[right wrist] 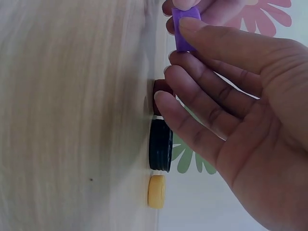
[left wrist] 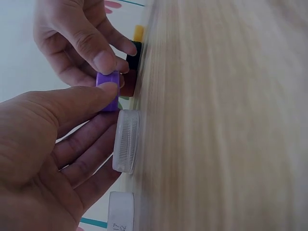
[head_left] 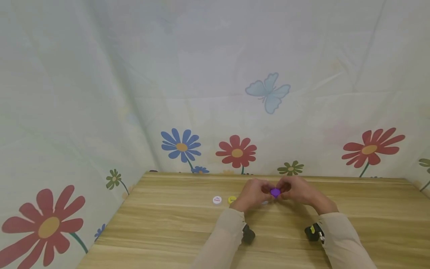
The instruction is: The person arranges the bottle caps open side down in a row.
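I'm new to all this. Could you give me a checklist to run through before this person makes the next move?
1. Purple cap secured: ok; the left grip and right grip both pinch it.
2. Purple cap set down, should letting go come next: not ok; it is held above the tabletop.
3. Left grip not touching the transparent cap: cannot tell; the two overlap in the left wrist view.
4. White cap lying printed side up: ok; red lettering shows on top.
5. Black cap and orange cap apart: ok; a small gap shows between them.
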Action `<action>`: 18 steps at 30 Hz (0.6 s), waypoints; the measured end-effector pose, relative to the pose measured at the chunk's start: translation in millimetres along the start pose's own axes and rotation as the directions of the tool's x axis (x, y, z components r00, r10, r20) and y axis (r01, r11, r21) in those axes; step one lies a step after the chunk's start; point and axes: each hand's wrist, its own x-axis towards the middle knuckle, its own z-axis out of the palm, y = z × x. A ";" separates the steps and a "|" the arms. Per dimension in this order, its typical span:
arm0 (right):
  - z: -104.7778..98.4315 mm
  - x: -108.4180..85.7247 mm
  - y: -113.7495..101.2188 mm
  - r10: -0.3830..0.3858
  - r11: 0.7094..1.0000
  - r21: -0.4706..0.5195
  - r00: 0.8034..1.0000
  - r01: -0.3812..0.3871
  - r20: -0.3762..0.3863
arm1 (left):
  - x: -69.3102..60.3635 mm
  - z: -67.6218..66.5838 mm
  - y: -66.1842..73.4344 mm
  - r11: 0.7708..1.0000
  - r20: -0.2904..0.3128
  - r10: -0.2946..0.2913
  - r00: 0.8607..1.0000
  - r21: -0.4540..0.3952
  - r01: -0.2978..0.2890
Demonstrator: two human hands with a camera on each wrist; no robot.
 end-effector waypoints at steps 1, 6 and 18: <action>0.3 0.2 0.8 -0.003 1.000 0.003 1.000 0.003 0.003 | -0.3 0.1 0.0 1.000 0.007 -0.001 1.000 0.001 0.001; 1.2 0.6 2.3 -0.001 1.000 0.005 1.000 0.001 0.017 | -1.0 0.1 1.1 1.000 0.028 0.002 1.000 0.013 -0.002; 1.7 -0.9 4.3 0.021 0.999 0.024 0.999 -0.022 0.048 | -0.9 1.3 5.0 0.998 0.044 -0.003 0.999 0.066 0.000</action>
